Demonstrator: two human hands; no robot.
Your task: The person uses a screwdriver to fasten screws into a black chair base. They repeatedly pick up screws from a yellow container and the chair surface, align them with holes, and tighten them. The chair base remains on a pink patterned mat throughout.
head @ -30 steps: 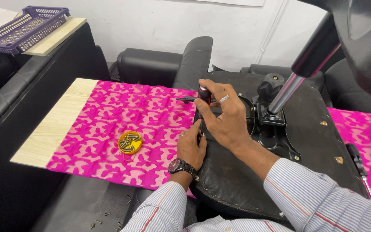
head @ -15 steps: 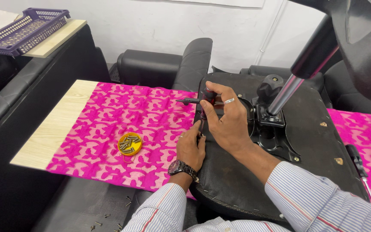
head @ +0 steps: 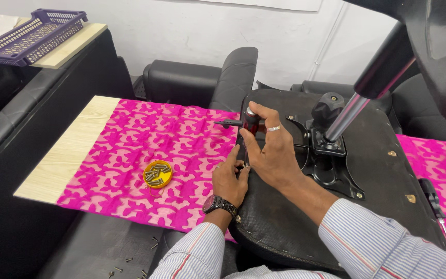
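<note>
your right hand [head: 272,155] wrapped around a red-and-black-handled screwdriver [head: 249,124], your left hand [head: 231,178] pinching its tip, upturned black chair seat base [head: 383,170] beneath

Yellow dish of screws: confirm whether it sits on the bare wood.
No, the yellow dish rests on the pink cloth, clear of the wood board.

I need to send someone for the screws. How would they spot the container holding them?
Find the pink patterned cloth over the wooden board. On it, near the left hand, sits a small round yellow dish of dark screws, the only yellow thing there.
</note>
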